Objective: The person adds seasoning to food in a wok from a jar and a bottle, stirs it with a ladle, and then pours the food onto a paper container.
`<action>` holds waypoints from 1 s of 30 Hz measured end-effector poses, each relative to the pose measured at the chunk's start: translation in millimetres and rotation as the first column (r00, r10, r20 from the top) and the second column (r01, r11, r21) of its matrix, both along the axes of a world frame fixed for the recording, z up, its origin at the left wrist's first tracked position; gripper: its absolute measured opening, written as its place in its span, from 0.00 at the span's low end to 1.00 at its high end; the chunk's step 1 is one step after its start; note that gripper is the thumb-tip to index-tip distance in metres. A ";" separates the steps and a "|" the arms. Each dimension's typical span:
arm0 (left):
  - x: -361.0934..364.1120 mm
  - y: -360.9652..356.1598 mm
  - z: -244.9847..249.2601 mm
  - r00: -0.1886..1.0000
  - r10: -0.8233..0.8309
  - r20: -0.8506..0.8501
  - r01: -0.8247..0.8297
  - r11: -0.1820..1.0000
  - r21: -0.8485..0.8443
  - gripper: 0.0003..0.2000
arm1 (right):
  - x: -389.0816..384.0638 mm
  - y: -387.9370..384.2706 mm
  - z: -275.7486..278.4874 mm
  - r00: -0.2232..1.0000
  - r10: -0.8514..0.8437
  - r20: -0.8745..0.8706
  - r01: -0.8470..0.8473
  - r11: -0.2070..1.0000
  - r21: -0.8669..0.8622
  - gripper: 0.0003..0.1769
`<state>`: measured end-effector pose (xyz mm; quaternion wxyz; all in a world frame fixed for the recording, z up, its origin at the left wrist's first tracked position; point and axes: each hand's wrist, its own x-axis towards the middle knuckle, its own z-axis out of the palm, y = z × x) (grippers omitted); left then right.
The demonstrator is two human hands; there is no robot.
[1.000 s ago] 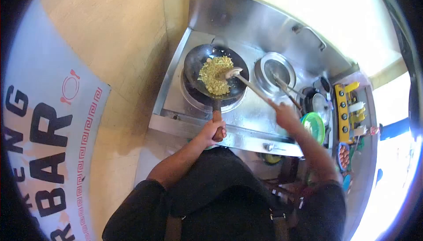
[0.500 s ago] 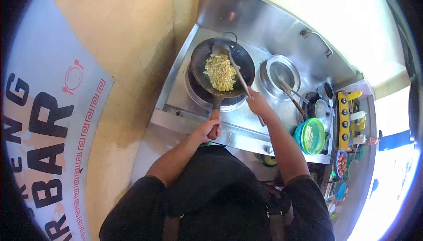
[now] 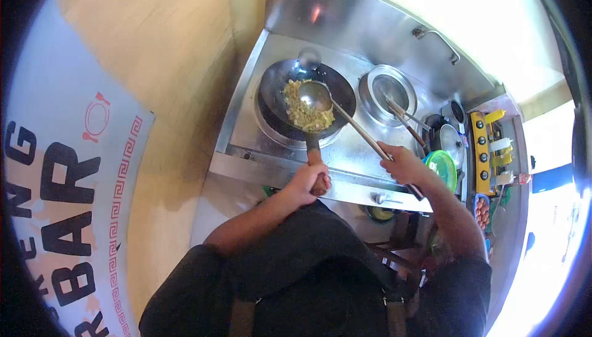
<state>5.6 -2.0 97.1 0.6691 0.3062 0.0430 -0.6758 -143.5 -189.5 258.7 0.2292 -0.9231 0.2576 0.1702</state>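
Observation:
My left hand (image 3: 309,181) is wrapped round the wooden handle (image 3: 313,154) of a dark wok (image 3: 343,93), which sits over the round burner ring. Inside the wok lies a heap of yellowish, rice-like food (image 3: 298,112) with small bits in it. My right hand (image 3: 404,165) grips the long handle of a metal ladle (image 3: 315,96). The ladle's bowl rests over the food, its rounded back facing up, and hides part of the heap.
Right of the wok, a strainer (image 3: 394,88) lies on a metal pot with utensils across it. Further right are a green basket (image 3: 445,161), a lidded pan (image 3: 452,144), sauce bottles (image 3: 501,146) and eggs (image 3: 481,210). A faucet (image 3: 441,42) juts from the steel backsplash.
The ladle's bowl has come from the wok's far side down onto the food. My right hand has moved right and slightly down, and the wok handle has shifted slightly right with my left hand.

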 end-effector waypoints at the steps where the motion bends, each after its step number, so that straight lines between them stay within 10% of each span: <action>1: 5.5 -4.3 -16.9 0.997 0.041 0.068 -0.039 0.999 -0.025 0.06 | -2.5 4.8 16.0 0.995 -0.043 -0.088 0.050 0.996 0.076 0.36; 3: 14.0 -5.8 -29.0 0.998 0.044 -0.053 -0.047 0.998 -0.049 0.06 | -3.9 11.5 27.5 0.981 -0.073 -0.178 0.099 0.985 0.139 0.36; 6: 16.0 -3.2 -45.5 0.995 0.042 -0.092 -0.048 0.997 -0.063 0.09 | -15.3 33.4 4.8 0.924 0.032 -0.381 -0.151 0.945 -0.289 0.36; 9: 19.2 0.5 -65.8 0.997 0.052 -0.053 -0.055 0.997 -0.054 0.12 | 3.7 23.3 -59.9 0.958 -0.053 -0.281 -0.059 0.924 -0.378 0.35; 23: 46.6 15.2 -80.1 0.999 -0.029 0.034 0.028 0.999 0.023 0.12 | 82.6 4.8 -125.3 0.933 -0.234 0.274 0.297 0.931 -0.215 0.35; 30: 55.0 17.2 -77.7 0.987 -0.128 0.097 0.123 0.991 0.055 0.06 | 48.1 43.6 -91.4 0.992 0.084 -0.097 -0.104 0.971 -0.217 0.34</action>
